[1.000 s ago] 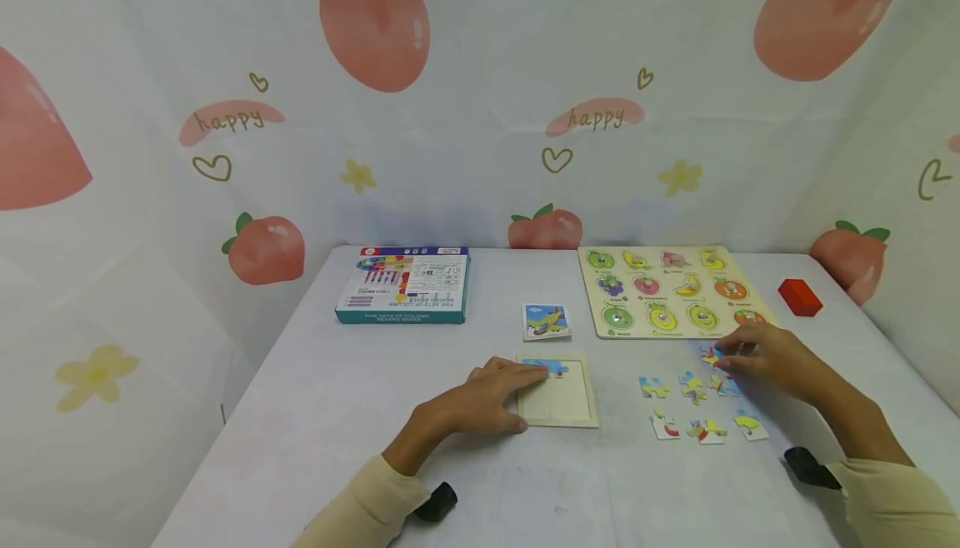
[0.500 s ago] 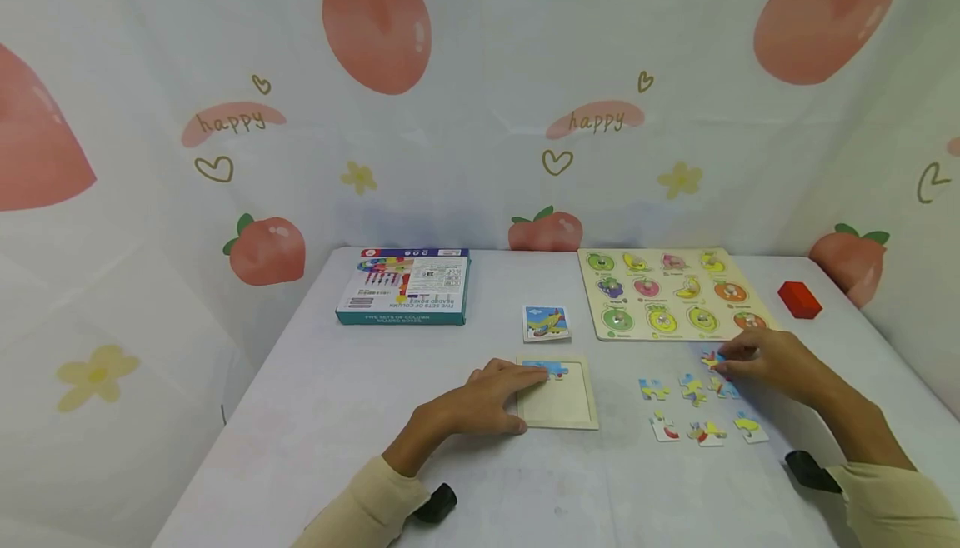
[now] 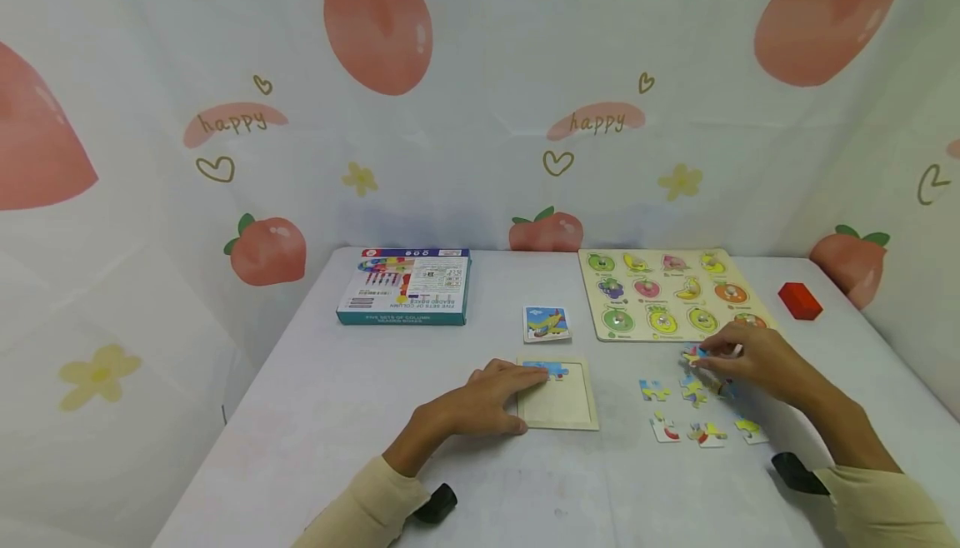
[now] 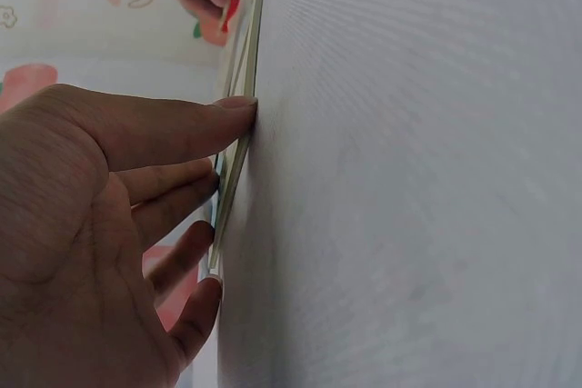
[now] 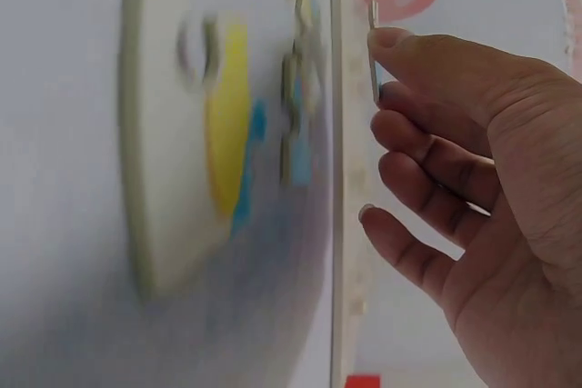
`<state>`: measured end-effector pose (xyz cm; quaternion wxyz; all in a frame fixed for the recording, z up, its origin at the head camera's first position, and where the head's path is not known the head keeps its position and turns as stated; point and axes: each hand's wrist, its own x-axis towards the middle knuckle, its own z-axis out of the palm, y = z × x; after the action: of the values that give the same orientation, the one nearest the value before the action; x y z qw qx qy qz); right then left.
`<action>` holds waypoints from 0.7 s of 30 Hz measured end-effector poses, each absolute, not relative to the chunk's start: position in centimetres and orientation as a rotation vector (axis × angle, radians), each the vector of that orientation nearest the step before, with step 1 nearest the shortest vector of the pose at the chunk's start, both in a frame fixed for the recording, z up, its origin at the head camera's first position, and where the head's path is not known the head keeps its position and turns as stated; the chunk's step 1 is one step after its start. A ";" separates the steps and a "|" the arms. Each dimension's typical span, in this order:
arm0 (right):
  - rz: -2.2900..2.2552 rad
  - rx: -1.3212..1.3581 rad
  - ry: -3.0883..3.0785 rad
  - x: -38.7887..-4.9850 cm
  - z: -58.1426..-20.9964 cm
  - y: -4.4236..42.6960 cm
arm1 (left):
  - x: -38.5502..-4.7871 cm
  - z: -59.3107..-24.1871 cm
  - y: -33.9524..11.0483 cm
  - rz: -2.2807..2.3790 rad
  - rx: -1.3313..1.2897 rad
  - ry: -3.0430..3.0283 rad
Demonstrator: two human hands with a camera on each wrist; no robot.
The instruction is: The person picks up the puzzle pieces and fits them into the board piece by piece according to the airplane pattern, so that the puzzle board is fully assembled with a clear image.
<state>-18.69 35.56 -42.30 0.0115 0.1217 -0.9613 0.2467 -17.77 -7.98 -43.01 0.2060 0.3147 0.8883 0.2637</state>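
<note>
The left hand [image 3: 486, 398] rests at the left side of a shallow wooden puzzle tray [image 3: 557, 411], index finger over its top area and thumb at the near left corner. Blue pieces [image 3: 556, 366] lie along the tray's top. In the left wrist view the thumb and fingers of the left hand [image 4: 109, 179] touch the tray's edge [image 4: 232, 184]. The right hand [image 3: 761, 356] pinches a blue, red and yellow puzzle piece [image 3: 691, 356] between thumb and fingers; in the right wrist view the piece [image 5: 375, 65] is seen edge-on, off the table.
Several loose pieces [image 3: 664, 427] lie right of the tray. Behind are a small airplane picture [image 3: 547, 325], a fruit board [image 3: 645, 302] and a red block [image 3: 800, 301]. A boxed set [image 3: 405, 288] lies at the back left.
The right hand has lifted the piece from the upper right of the loose group and moved it slightly left. The left hand has stayed in place on the tray.
</note>
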 end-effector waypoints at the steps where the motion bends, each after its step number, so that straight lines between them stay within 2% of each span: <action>1: 0.772 0.398 -2.986 -18.7 -42.2 35.2 | -17.8 -43.0 -8.0 0.736 0.876 2.474; 11: 0.757 0.508 -2.944 -19.1 -41.1 31.5 | -17.7 -43.1 -8.0 0.739 0.878 2.483; 21: 0.783 0.646 -2.946 -19.9 -41.4 28.2 | -17.8 -43.1 -8.1 0.738 0.880 2.478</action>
<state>-19.89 28.22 -41.42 0.0128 0.2073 -0.9453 0.2514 -17.76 -8.07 -43.07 0.2039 0.3154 0.8883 0.2645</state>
